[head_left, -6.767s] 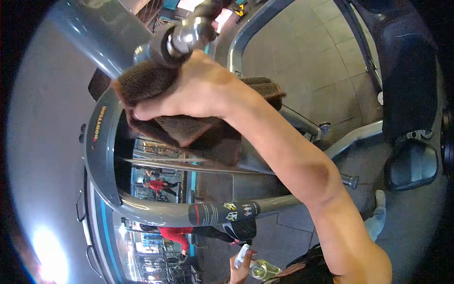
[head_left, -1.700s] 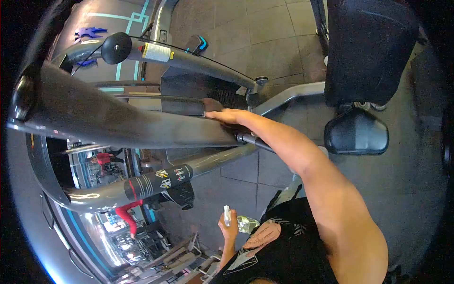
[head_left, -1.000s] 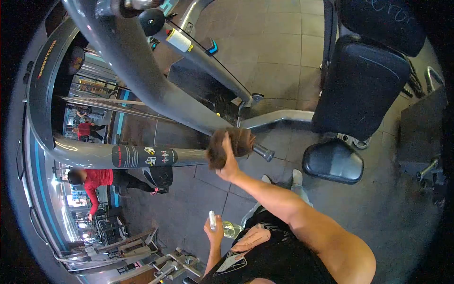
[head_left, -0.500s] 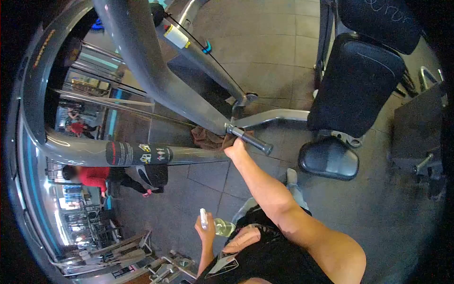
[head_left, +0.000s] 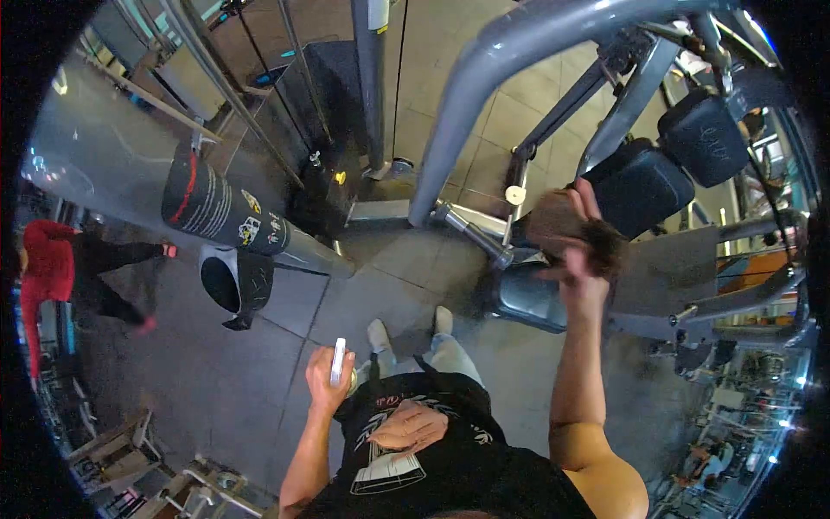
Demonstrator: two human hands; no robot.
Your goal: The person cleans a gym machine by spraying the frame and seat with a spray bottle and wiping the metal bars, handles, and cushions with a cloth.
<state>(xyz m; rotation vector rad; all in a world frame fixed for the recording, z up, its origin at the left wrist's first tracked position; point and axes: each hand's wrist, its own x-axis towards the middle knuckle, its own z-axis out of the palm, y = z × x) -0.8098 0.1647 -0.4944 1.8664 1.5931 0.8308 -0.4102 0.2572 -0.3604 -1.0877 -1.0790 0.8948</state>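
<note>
My left hand (head_left: 325, 381) is closed around a spray bottle in front of my waist. The bottle's white trigger head (head_left: 338, 362) sticks up between the fingers, and most of its body is hidden behind the hand. My right hand (head_left: 581, 259), blurred by motion, grips a brown cloth (head_left: 558, 223) that is bunched about the fingers. To the left of this hand is the grey tubular machine arm with its handle (head_left: 475, 233). Behind the cloth lies the black padded seat (head_left: 644, 186) of the machine.
A thick grey post (head_left: 303, 251) with a warning label stands at left, a black holder beside it. Another person in a red top (head_left: 50, 264) stands farther left. A smaller black pad (head_left: 529, 298) is below my right hand. Dark tiles (head_left: 398, 294) cover the floor.
My right hand has left the machine handle and moved right and up, carrying the brown cloth. The view has swung round to the right. My left hand still holds the spray bottle.
</note>
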